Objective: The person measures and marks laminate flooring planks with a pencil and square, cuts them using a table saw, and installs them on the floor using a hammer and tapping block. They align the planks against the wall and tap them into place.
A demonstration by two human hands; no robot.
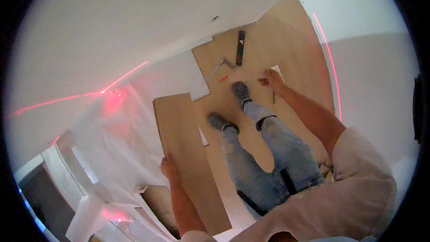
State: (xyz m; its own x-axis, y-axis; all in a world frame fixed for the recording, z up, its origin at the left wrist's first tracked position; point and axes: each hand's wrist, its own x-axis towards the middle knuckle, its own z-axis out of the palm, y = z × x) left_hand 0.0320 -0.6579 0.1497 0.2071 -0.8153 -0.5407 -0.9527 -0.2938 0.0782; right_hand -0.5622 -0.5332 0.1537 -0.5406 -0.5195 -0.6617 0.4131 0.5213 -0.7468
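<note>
A wide wood-look floorboard [190, 152] is tilted in front of me, on the left. My left hand [169, 168] grips its left long edge; some of the fingers are hidden by the board. My right hand [273, 81] is stretched out low over the laid flooring [286, 31], beyond my feet. Its fingers are blurred, and a small dark reddish patch shows at their tips, too unclear to name. A white piece [277, 70] lies partly behind that hand. Beside it are a dark flat bar [240, 48], a bent grey metal tool [222, 62] and a small red object [224, 79].
White underlay sheet [174, 69] covers the floor left of the stepped board edge. A white wall [134, 18] runs along the far side, with red laser lines [80, 96] on it. At the lower left lies a white roll [87, 215]. My shoes [218, 122] stand on the boards.
</note>
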